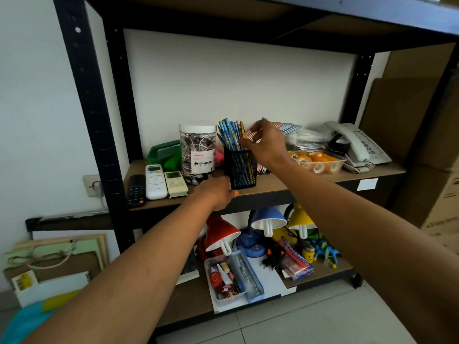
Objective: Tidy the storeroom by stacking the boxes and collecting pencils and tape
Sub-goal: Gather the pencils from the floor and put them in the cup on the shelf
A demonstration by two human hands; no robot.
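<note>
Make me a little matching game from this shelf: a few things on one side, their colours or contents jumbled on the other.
Things:
1. mesh cup
2. clear jar
3. plastic tray
4. left lamp shade

Descriptions:
A. red
B. rolls of tape
C. tangled earphones
D. blue pencils

Pairs: 1-D, 2-C, 3-B, 4-A

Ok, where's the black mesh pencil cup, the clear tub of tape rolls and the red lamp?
Black mesh pencil cup (240,170): head view, front mesh wall.
Clear plastic tub of tape rolls (340,162): head view, right rim.
Red lamp (219,232): head view, shade.
</note>
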